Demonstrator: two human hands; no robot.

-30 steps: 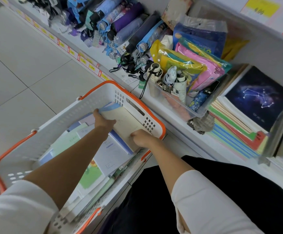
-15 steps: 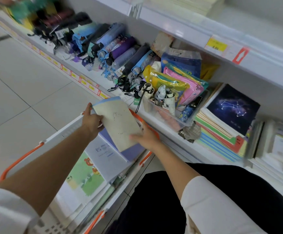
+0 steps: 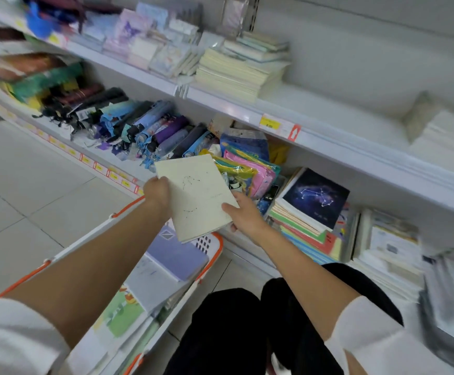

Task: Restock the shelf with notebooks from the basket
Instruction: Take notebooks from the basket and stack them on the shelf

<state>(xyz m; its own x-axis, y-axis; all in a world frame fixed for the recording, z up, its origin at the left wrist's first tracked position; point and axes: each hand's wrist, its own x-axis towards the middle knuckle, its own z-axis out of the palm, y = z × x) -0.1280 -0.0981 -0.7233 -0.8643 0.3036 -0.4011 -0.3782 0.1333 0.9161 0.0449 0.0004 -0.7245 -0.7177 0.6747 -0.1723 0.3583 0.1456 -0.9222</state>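
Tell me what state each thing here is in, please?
basket: holds several notebooks.
cream notebook: held above the basket, in both hands.
left hand: grips its left edge.
right hand: grips its lower right corner.
umbrellas: folded, lying side by side.

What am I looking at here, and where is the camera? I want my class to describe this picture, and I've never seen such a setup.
There is no machine. A person wears one wide camera on the head, looking forward and down at their own arms. The left hand and right hand each have a grip on an edge of a cream notebook, held above the far end of a basket with more notebooks in it. Ahead is a shop shelf. It holds umbrellas on the left, a dark star notebook on a coloured pile on the right, and a cream stack one level up.
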